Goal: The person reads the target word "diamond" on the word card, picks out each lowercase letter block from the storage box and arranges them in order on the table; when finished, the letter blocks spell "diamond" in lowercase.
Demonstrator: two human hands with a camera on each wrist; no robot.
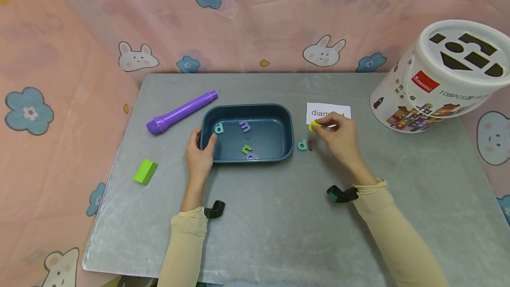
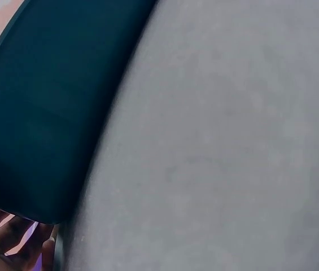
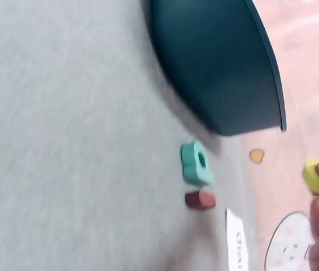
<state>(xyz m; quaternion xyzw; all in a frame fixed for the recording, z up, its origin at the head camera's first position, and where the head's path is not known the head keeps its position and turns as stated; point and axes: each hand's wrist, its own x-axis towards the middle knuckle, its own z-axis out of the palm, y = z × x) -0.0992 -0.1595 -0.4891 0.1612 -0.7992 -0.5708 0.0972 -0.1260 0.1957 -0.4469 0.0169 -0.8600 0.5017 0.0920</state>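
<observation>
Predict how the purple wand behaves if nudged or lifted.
The purple wand will probably roll if nudged, since it looks round-sided; its wider head may make it curve. Likely stiff when lifted, as it looks like straight, hard plastic. Its smooth sheen hints at slight slipperiness.

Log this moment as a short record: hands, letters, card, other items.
left hand: grips the left end of the tray
right hand: pinches a yellow piece near the card
in tray: teal letter, green letter, two purple letters
beside tray: teal d, dark red piece
card: word partly covered
others: purple stick, green block, white bucket
</observation>
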